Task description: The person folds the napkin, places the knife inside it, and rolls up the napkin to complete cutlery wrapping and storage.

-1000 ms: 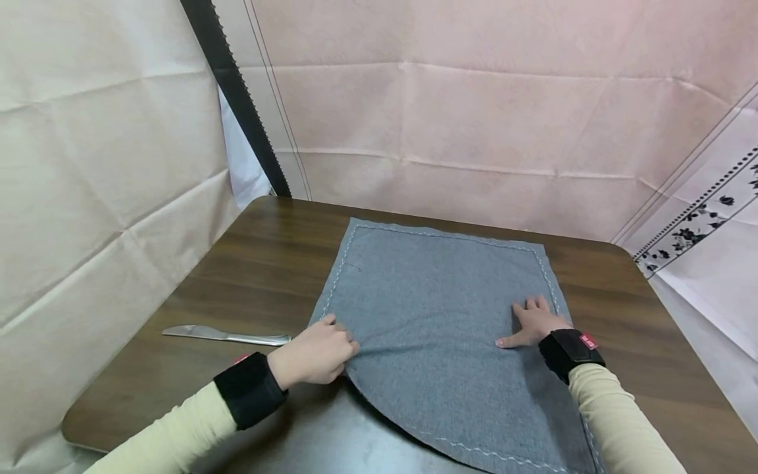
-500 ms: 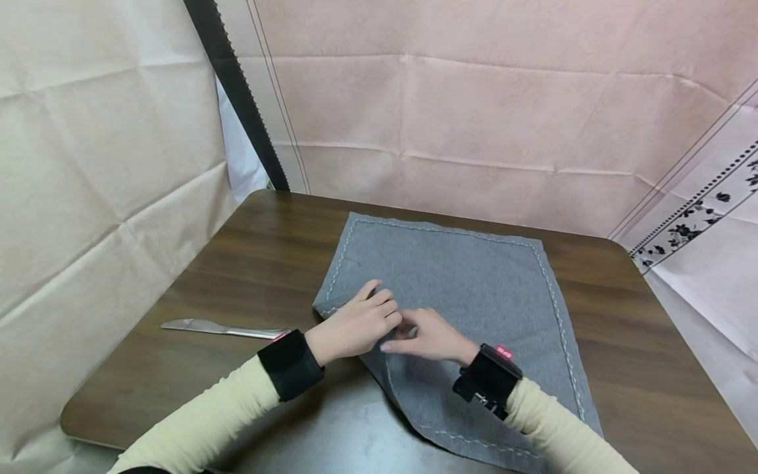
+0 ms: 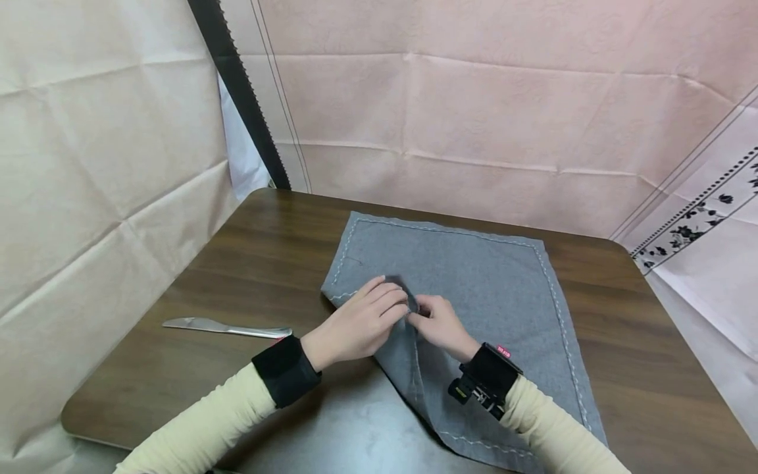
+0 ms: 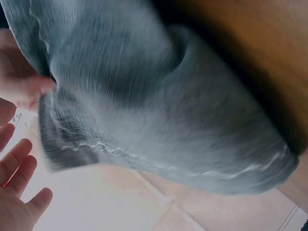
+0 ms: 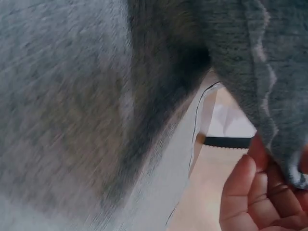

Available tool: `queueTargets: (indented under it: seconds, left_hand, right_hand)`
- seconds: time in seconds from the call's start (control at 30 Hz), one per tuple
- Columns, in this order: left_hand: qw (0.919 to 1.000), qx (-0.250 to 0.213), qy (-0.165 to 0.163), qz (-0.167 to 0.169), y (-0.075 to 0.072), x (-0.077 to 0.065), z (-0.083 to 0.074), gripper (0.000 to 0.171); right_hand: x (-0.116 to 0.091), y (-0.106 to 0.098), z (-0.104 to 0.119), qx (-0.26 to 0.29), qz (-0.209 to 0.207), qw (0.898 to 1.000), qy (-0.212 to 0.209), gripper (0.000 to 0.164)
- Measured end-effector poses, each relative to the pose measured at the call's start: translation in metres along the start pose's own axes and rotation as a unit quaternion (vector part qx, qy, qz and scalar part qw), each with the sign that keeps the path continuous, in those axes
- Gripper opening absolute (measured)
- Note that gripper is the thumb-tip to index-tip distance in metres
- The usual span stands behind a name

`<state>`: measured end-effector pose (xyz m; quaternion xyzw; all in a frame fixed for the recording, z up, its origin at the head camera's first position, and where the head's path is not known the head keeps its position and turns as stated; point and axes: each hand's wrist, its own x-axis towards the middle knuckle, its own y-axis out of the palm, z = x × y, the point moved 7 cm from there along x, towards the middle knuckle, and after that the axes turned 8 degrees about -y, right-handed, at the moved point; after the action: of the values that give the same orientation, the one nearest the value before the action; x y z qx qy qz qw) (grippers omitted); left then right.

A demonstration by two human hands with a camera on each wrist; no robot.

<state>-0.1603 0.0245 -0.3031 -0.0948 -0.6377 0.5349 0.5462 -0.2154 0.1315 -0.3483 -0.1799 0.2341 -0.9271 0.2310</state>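
A grey cloth (image 3: 474, 276) with white zigzag stitching along its border lies on the table, its left near part lifted and folded up. My right hand (image 3: 444, 326) pinches the lifted edge; in the right wrist view, its fingers (image 5: 243, 180) curl at the stitched cloth (image 5: 269, 91). My left hand (image 3: 361, 322) is just left of that edge in the head view. The left wrist view shows my left hand (image 4: 19, 192) with fingers spread and apart from the hanging cloth (image 4: 120, 96), while the right hand (image 4: 21, 86) grips it higher up.
A silver table knife (image 3: 225, 328) lies left of the cloth, its handle end near my left wrist. The brown wooden table (image 3: 278, 243) has rounded corners. Pale hanging sheets (image 3: 474, 118) stand behind it and at the left side.
My right hand has come left from the cloth's right side and now pinches its lifted left edge. My left hand has moved right and up and loosened its fingers. The fold has risen.
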Motion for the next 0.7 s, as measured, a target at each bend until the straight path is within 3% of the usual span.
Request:
queueTargets:
  seconds: [0.1, 0.2, 0.4, 0.57, 0.7]
  left_hand:
    - [0.9995, 0.012, -0.005, 0.03, 0.005, -0.005, -0.002, 0.026]
    - [0.9957, 0.019, -0.019, 0.089, 0.018, -0.011, -0.003, 0.019]
    - [0.9787, 0.028, -0.046, 0.198, 0.041, -0.023, -0.005, 0.018]
    - [0.9701, 0.044, -0.059, 0.231, 0.051, -0.026, -0.008, 0.025]
    - [0.9638, 0.044, -0.082, 0.25, 0.055, -0.027, -0.008, 0.031]
  right_hand:
    - [-0.002, -0.011, -0.004, 0.002, -0.039, 0.999, 0.012, 0.029]
    - [-0.004, -0.021, -0.006, -0.027, -0.066, 0.997, 0.0, 0.041]
    - [-0.008, -0.046, -0.011, -0.125, -0.092, 0.987, -0.043, 0.042]
    - [-0.012, -0.065, -0.019, -0.128, -0.123, 0.982, -0.059, 0.034]
    - [-0.015, -0.077, -0.026, -0.135, -0.149, 0.978, -0.049, 0.038]
